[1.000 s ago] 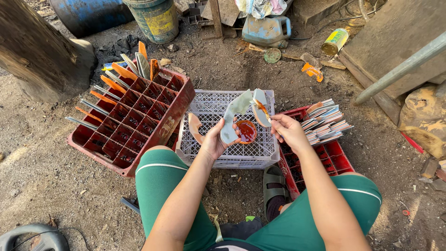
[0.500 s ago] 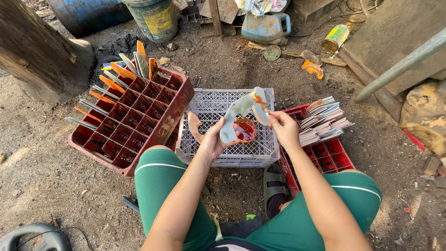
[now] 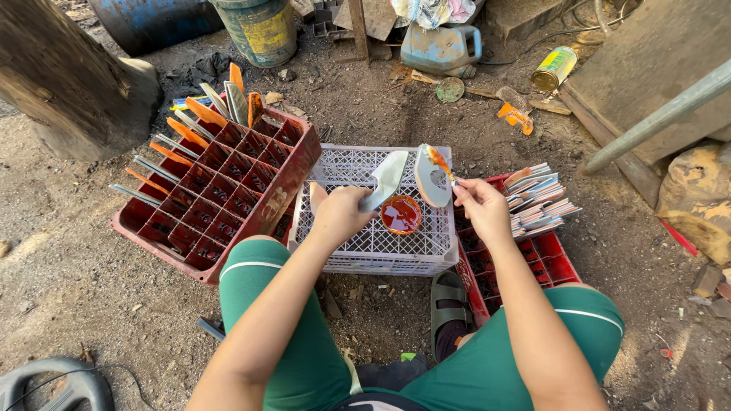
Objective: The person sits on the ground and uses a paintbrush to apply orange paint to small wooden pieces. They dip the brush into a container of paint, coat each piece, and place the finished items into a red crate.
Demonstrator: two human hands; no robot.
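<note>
My left hand (image 3: 339, 215) grips a grey knife blade (image 3: 385, 180) by its lower end, above a white plastic crate (image 3: 365, 251). A second pale blade (image 3: 431, 183) stands just to its right; which hand holds it I cannot tell. My right hand (image 3: 484, 207) pinches a thin brush (image 3: 440, 161) whose orange-coated tip touches that second blade's top. On the crate below the blades sits a small round dish of red-orange paint (image 3: 401, 215).
A red divided crate (image 3: 221, 202) on the left holds several upright blades, some orange-tipped. Another red crate (image 3: 550, 262) on the right carries a stack of blades (image 3: 537, 201). Beyond lie a bucket (image 3: 263, 30), a jerrycan (image 3: 442, 49), a log (image 3: 68, 84) and a pipe (image 3: 662, 114).
The two blades have spread apart and stand more upright. My right hand has brought the brush up to the top of the right-hand blade.
</note>
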